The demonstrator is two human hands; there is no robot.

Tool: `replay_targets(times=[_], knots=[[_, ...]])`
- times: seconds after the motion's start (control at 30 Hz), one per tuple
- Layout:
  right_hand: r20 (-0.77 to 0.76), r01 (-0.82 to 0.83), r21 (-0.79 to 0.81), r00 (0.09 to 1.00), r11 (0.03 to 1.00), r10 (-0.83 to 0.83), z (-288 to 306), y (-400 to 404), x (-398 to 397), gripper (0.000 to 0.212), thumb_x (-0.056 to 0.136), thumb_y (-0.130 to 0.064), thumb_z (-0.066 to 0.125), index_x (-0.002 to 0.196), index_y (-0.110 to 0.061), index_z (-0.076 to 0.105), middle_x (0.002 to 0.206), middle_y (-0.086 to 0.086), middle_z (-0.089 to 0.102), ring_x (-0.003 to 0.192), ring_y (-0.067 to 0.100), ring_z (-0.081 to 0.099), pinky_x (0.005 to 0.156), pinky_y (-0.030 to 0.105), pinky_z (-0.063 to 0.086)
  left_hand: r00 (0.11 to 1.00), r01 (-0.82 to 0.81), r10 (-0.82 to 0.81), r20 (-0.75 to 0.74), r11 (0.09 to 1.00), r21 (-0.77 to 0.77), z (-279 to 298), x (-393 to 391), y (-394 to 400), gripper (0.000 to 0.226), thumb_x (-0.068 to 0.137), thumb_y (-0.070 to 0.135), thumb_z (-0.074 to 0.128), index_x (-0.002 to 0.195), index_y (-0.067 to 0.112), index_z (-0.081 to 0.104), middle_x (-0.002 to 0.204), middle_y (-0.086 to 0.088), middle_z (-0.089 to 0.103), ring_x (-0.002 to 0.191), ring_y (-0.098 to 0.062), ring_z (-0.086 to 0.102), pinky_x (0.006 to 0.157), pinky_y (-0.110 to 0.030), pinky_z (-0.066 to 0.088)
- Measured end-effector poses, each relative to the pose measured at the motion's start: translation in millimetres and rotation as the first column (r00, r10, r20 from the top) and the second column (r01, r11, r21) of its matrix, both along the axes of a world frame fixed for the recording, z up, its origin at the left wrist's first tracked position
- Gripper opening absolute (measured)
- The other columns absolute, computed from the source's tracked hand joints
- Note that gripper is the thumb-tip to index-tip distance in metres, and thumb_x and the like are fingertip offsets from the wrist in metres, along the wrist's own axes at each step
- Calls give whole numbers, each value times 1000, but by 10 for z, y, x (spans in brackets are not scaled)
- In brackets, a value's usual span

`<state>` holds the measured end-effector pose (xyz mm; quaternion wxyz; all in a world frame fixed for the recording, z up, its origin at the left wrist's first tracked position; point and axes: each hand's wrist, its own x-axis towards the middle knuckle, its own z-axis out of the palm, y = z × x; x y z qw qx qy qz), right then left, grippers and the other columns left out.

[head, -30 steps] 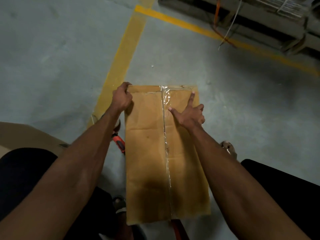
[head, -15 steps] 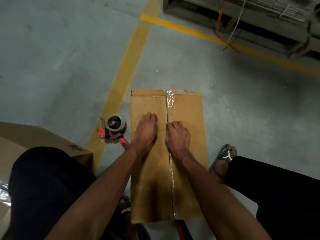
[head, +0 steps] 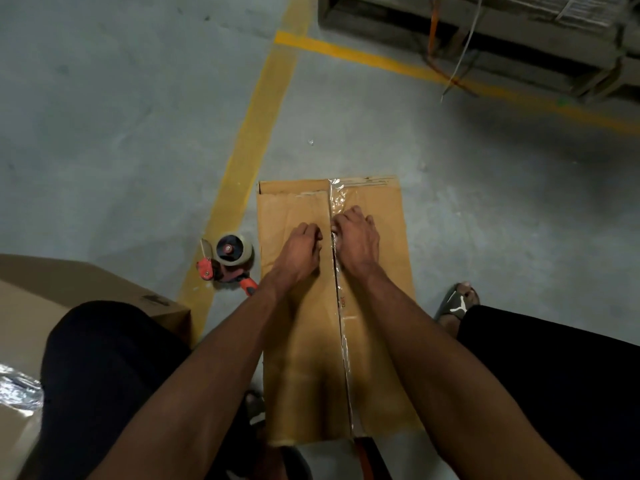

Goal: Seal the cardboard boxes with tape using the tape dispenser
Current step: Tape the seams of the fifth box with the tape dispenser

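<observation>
Both hands down on the box top, side by side at the centre seam. Left hand [head: 300, 252] sits just left of the seam, fingers curled under at the knuckles, pressing the flap; nothing gripped as far as I can see. Right hand [head: 356, 239] is just right of it, on the tape, fingers bent with the tips down on the tape strip [head: 341, 327]. Can't tell if it's pinching the tape edge or only rubbing it flat. Hands nearly touching, seam between them. Both forearms reach out roughly parallel from my knees; wrists low.

Cardboard box [head: 301, 375] lies flat on the concrete floor [head: 104, 116] between my legs, long side away from me. Clear tape runs the whole seam from near edge to far edge, wrinkled at the far end.

Status, my read: this seam is taped, I'm at the press-down stage. Left for this box: smooth the far wrinkled bit, maybe the end overhangs, which I can't see from here.

Tape dispenser [head: 227, 261] is parked on the floor just left of the box, red handle towards me, lying on the yellow floor line [head: 256, 133]. Not in hand.

Second box [head: 52, 299] by my left knee, shiny tape on its near part; can't tell whether it's fully sealed.
</observation>
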<state>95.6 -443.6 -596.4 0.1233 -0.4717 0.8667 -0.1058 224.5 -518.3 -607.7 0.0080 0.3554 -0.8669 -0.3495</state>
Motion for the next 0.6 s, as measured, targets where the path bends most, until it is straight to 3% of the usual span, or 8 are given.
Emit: replay_targets(times=[0.13, 0.27, 0.37, 0.47, 0.6], knots=[[-45, -65, 9, 997, 998, 65, -110, 303, 231, 26, 77, -5, 79, 99, -17, 74, 101, 0, 66, 106, 21, 56, 90, 39, 47, 998, -45, 48, -45, 997, 55, -19, -4, -65, 22, 91, 5, 60, 112, 7, 56, 100, -7, 57, 89, -19, 51, 82, -36, 47], [-73, -149, 79, 985, 986, 155, -61, 131, 120, 28, 80, -8, 77, 105, -19, 73, 108, 1, 67, 117, 23, 54, 100, 45, 44, 1000, 13, -12, -22, 999, 34, -34, -15, -62, 24, 94, 8, 57, 117, 7, 54, 108, -8, 55, 96, -21, 51, 82, -30, 41], [-100, -74, 81, 992, 994, 82, 12, -331, -85, 19, 86, -7, 70, 96, -23, 72, 108, 0, 67, 120, 24, 53, 104, 46, 39, 1000, 25, -24, -20, 999, 39, -53, -14, -62, 26, 92, 6, 57, 118, 4, 55, 110, -10, 56, 97, -25, 52, 86, -35, 44], [-80, -13, 90, 997, 996, 20, 134, -711, -261, 19, 90, -4, 64, 93, -21, 72, 104, 2, 67, 108, 25, 59, 91, 41, 45, 998, 49, -46, -39, 997, 62, -62, -17, -101, 27, 87, 1, 57, 113, 3, 56, 105, -14, 57, 96, -30, 54, 82, -35, 41], [-67, -7, 36, 998, 999, 9, 149, -615, -236, 18, 94, -5, 60, 102, -18, 70, 108, 2, 67, 96, 24, 61, 70, 32, 48, 999, 51, -50, -9, 994, 92, -55, -49, -171, 26, 87, 3, 59, 112, 5, 54, 103, -10, 54, 92, -24, 51, 79, -31, 38]])
